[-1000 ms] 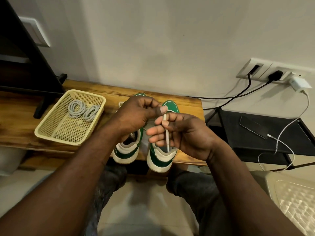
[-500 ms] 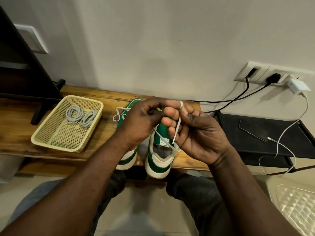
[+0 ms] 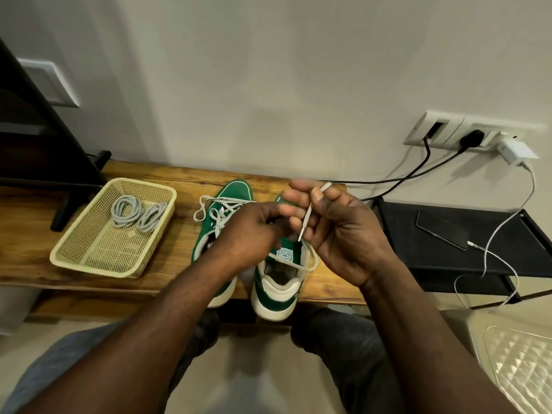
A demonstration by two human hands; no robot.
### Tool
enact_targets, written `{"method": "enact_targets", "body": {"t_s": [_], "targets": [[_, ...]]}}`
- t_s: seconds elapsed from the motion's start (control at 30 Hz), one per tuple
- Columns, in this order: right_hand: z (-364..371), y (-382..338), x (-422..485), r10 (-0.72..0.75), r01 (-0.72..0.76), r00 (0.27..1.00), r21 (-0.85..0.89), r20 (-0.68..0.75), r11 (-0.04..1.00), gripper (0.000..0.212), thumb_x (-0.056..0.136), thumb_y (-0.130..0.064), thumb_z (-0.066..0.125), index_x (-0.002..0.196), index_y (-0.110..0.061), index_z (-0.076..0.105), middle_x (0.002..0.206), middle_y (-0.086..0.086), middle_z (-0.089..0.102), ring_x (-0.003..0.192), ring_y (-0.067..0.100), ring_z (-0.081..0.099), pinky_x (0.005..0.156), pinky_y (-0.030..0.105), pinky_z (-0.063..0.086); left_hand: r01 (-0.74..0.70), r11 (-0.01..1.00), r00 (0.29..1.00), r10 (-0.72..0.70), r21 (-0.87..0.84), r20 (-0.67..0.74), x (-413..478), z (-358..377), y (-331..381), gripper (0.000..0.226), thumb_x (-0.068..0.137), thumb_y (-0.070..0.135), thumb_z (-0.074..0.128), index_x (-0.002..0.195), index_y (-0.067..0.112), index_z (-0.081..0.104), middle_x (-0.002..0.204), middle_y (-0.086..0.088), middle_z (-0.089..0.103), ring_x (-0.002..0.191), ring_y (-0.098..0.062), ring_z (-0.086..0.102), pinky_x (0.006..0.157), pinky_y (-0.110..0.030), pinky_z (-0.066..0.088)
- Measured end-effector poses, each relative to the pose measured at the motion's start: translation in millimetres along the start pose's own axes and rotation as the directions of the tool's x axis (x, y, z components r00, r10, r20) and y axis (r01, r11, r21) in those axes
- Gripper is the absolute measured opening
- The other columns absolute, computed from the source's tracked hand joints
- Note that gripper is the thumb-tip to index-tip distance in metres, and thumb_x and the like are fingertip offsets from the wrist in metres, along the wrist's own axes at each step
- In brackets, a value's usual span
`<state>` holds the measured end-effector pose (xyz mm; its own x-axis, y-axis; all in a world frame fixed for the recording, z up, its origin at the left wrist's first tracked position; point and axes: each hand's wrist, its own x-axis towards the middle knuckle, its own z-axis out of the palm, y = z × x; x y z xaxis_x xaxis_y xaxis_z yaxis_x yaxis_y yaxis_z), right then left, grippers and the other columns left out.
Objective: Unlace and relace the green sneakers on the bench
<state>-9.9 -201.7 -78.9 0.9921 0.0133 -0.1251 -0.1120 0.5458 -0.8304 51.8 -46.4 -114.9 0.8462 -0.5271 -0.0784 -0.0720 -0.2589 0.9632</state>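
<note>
At the upper left of my feed a black stand [image 3: 64, 204] plants its foot on the wooden bench [image 3: 179, 180]. Just right of it sits a pale yellow mesh basket [image 3: 95, 268] with coiled grey laces [image 3: 117, 215] lying in its far end. Toward the middle, the two green sneakers stand side by side on the bench, heels toward me and hanging a little over the front edge. The left sneaker [image 3: 236, 191] is laced, its loops spilling loose over the tongue. The left hand [image 3: 251, 231] hovers over the gap between the shoes with its fingers curled inward. Their tips are hidden against the other hand, so I cannot tell whether they grip anything. The right sneaker [image 3: 277, 294] is partly covered by both hands; its tongue label shows, and a strand crosses its opening. The white lace [image 3: 307, 216] rises from that shoe's collar, runs up across the right hand's fingers and ends in a tip that pokes out past them. The right hand [image 3: 343, 234] pinches it near that tip between thumb and forefinger, the other fingers loosely bent. Farther right, a wall socket [image 3: 448, 131] carries a black plug [image 3: 472, 137] and a white charger [image 3: 515, 150]. Below them, a phone [image 3: 442, 230] lies on a black shelf [image 3: 418, 258].
</note>
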Motion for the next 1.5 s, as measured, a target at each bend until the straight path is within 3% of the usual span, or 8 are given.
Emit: {"method": "enact_targets", "body": {"t_s": [0.27,0.43,0.5,0.63,0.77,1.13,1.33,1.5], "targets": [[-9.7,14.9,19.3,-0.358,0.248,0.903,-0.391,-0.239,0.886,0.029,0.109,0.002,0.046,0.126,-0.003,0.068,0.118,0.013,0.077,0.115,0.023,0.074,0.102,0.039,0.058,0.196,0.981,0.974,-0.192,-0.016,0.115,-2.9,10.1,-4.0,0.020,0.105,0.018,0.062,0.095,0.010,0.078,0.079,-0.004,0.077,0.064,-0.022,0.064,0.069,-0.036,0.053],[-26.5,26.7,23.3,-0.494,0.149,0.869,-0.964,0.021,0.222,0.037,0.097,0.002,0.051,0.119,-0.014,0.075,0.110,-0.004,0.079,0.105,0.007,0.073,0.095,0.035,0.059,0.264,0.932,0.955,-0.215,-0.248,0.206,-5.1,4.4,6.5,0.023,0.107,0.009,0.054,0.095,0.000,0.072,0.071,-0.009,0.068,0.062,-0.021,0.061,0.062,-0.027,0.054],[-27.5,30.0,22.9,-0.413,0.129,0.909,-0.978,0.052,0.162,0.036,0.096,-0.002,0.048,0.117,-0.014,0.074,0.105,-0.003,0.078,0.099,0.013,0.072,0.090,0.036,0.059,0.225,0.917,0.968,-0.171,-0.330,0.185,-4.9,-3.0,9.4,0.026,0.106,0.007,0.052,0.091,0.003,0.072,0.070,-0.010,0.064,0.063,-0.021,0.060,0.063,-0.027,0.054],[-25.0,32.4,21.7,-0.229,0.038,0.971,-0.901,-0.069,0.433,0.024,0.109,-0.013,0.049,0.097,-0.012,0.070,0.078,-0.001,0.068,0.075,0.019,0.063,0.076,0.046,0.053,0.149,0.908,0.985,-0.170,-0.392,-0.020,0.2,-17.9,6.9,0.031,0.103,0.007,0.048,0.082,0.006,0.071,0.064,-0.004,0.052,0.059,-0.015,0.046,0.059,-0.028,0.040],[-19.8,35.5,21.1,-0.105,0.007,0.993,-0.854,-0.055,0.520,0.036,0.107,-0.027,0.050,0.097,0.003,0.068,0.072,0.006,0.054,0.066,0.018,0.046,0.064,0.038,0.041,0.103,0.943,0.973,-0.162,-0.315,-0.166,5.0,-28.2,4.7,0.032,0.101,0.007,0.050,0.076,0.009,0.069,0.058,0.003,0.047,0.053,-0.010,0.040,0.063,-0.033,0.037],[-9.9,32.8,15.2,0.138,-0.066,0.990,-0.764,0.031,0.642,0.043,0.110,-0.030,0.043,0.084,-0.009,0.070,0.060,-0.005,0.047,0.057,0.010,0.039,0.058,0.028,0.033,0.065,0.961,0.967,-0.127,-0.268,-0.220,5.9,-30.7,3.2,0.029,0.102,0.026,0.066,0.076,0.014,0.071,0.060,0.007,0.061,0.054,-0.009,0.047,0.061,-0.030,0.037],[2.8,22.9,10.7,0.079,-0.025,0.991,-0.445,0.104,0.895,0.045,0.113,-0.026,0.038,0.087,-0.002,0.064,0.064,0.009,0.057,0.058,0.020,0.052,0.058,0.027,0.046,0.049,0.981,0.971,-0.090,-0.186,-0.222,8.1,-35.4,2.9,0.028,0.102,0.033,0.066,0.080,0.020,0.076,0.082,0.001,0.077,0.089,-0.025,0.072,0.099,-0.057,0.055],[5.5,23.9,9.6,0.129,-0.097,0.983,-0.223,0.130,0.970,0.038,0.107,-0.030,0.045,0.076,-0.012,0.059,0.061,0.005,0.041,0.053,0.017,0.034,0.052,0.028,0.030,0.108,0.991,0.968,-0.087,0.076,-0.235,13.1,-30.3,-1.5,0.030,0.104,0.038,0.062,0.081,0.024,0.075,0.087,0.006,0.075,0.093,-0.018,0.069,0.095,-0.048,0.055]]}}
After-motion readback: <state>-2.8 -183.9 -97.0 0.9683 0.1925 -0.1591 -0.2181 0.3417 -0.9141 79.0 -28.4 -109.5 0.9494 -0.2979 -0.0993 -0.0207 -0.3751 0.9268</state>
